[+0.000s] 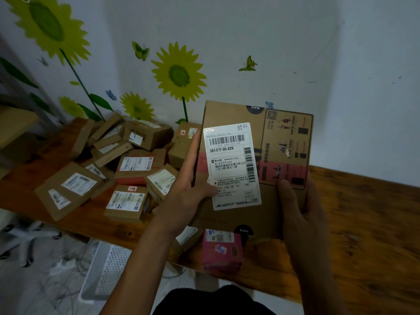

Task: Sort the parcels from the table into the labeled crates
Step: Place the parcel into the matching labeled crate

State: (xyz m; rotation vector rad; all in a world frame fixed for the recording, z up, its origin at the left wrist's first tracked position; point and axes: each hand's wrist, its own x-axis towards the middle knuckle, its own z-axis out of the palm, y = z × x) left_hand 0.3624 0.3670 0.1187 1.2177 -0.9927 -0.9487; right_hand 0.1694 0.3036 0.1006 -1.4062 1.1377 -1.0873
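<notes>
Far left, floor level: white chair base with castors, cables around it. Just right of it, a white perforated crate on the floor, below the desk edge; any label on it not readable.

Wooden desk runs from left to right under a white wall with sunflower decals. On its left half, a loose pile of brown cardboard parcels, most with white shipping labels, some stacked, some tilted against each other.

Centre: left hand grips the left edge of a large brown parcel, fingers along the side, thumb pressed on the front at the lower corner of its white shipping label. Label faces the camera; barcode and "381-E17-05-829" legible. Parcel held upright above the desk.

Below the parcel, near the desk's front edge: a small pink parcel lying on the desk.

Right: right hand holds the parcel's lower right corner, thumb on the front face, fingers behind and out of sight.
</notes>
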